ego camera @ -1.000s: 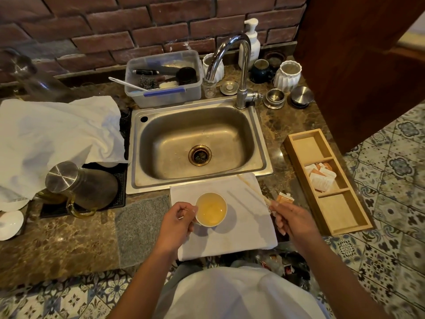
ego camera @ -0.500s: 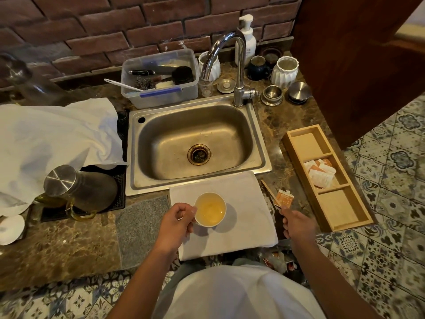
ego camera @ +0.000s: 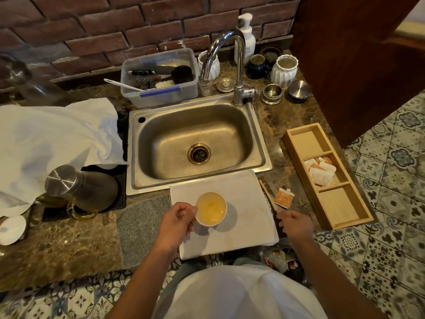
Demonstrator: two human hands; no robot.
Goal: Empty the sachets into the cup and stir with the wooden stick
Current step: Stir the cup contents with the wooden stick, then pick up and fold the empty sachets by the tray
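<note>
A white cup of pale yellow liquid stands on a folded white cloth in front of the sink. My left hand grips the cup's handle. The wooden stick lies on the counter along the cloth's right edge. An opened orange sachet lies just right of the stick. My right hand hovers just below the sachet with loosely curled fingers and holds nothing. More sachets fill the middle compartment of a wooden tray at the right.
The steel sink and its tap lie behind the cloth. A glass jug with a steel lid lies at the left, a grey mat beside the cloth. Jars, a plastic tub and a soap bottle line the brick wall.
My right hand has laid the stick and the orange sachet on the counter and drawn back toward me. My left hand and the cup have stayed put.
</note>
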